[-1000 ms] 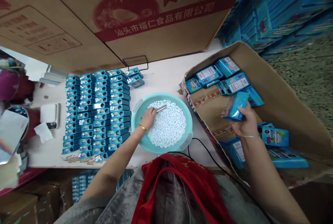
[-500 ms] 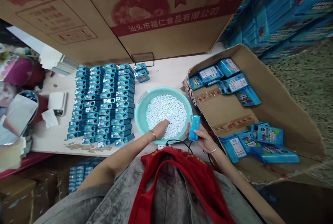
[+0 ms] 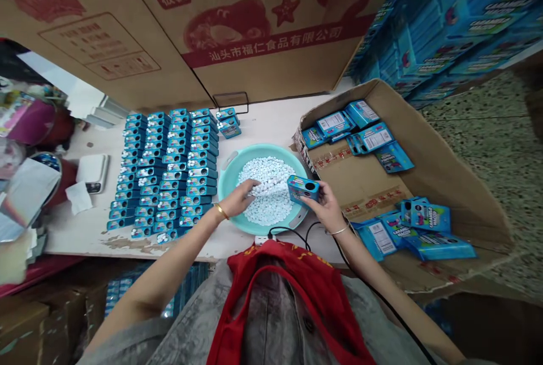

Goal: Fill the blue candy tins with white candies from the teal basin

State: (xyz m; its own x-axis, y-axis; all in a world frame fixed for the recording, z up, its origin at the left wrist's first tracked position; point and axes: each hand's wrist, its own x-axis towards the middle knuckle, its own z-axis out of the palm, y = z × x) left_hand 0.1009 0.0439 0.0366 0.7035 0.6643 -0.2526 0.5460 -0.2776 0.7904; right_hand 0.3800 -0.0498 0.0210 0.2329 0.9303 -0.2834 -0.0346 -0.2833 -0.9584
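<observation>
My right hand (image 3: 328, 206) grips a small blue candy box (image 3: 302, 190) over the right side of a mint-green basin (image 3: 227, 198). The box lies tilted, with a dark round hole in its narrow side turned up. Small white candies (image 3: 267, 209) fill the basin's middle. Above them on the left, my left hand (image 3: 238, 199) has its fingers pinched together. A narrow band of white candies stretches from its fingertips toward the box; what carries them, if anything, I cannot make out.
Several rows of blue boxes (image 3: 169, 172) stand left of the basin, with two more boxes (image 3: 229, 126) behind. An open carton (image 3: 360, 184) on the right holds loose blue boxes. A white scale (image 3: 92, 171) sits far left. Large cartons (image 3: 254, 79) wall the back. A black cable (image 3: 305, 240) runs in front.
My left hand has lifted out of the candies and moved left. My right hand has brought the blue box left over the basin and turned its holed side up.
</observation>
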